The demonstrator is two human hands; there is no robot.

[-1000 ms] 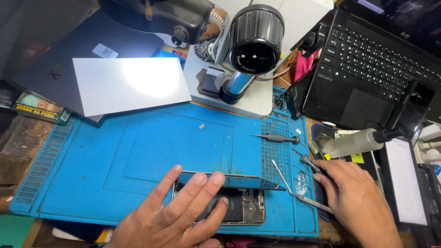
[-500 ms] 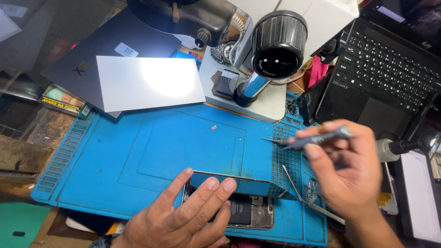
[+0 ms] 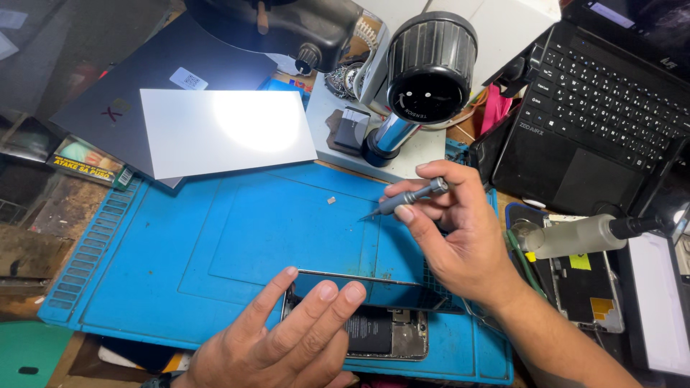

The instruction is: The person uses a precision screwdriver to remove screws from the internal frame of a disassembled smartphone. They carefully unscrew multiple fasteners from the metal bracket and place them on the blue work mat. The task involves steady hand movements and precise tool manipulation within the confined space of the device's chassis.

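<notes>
An opened phone [image 3: 388, 334] lies at the near edge of the blue work mat [image 3: 215, 244], its dark screen panel [image 3: 374, 291] tilted up off the body. My left hand [image 3: 287, 338] rests flat on the phone, fingertips touching the lifted screen. My right hand [image 3: 453, 230] hovers above the mat's right side and grips a thin grey screwdriver [image 3: 410, 197], tip pointing left over the mat. A tiny light part [image 3: 331, 200] lies loose on the mat.
A microscope [image 3: 424, 72] stands on a white base behind the mat. A white sheet [image 3: 223, 129] lies on a dark flat device at back left. A black laptop [image 3: 604, 108] sits right, with a small bottle [image 3: 575, 237] and another opened phone [image 3: 586, 287] beside it.
My right hand picked the screwdriver up from the mat's right edge and has carried it left over the mat. My left hand has stayed on the phone.
</notes>
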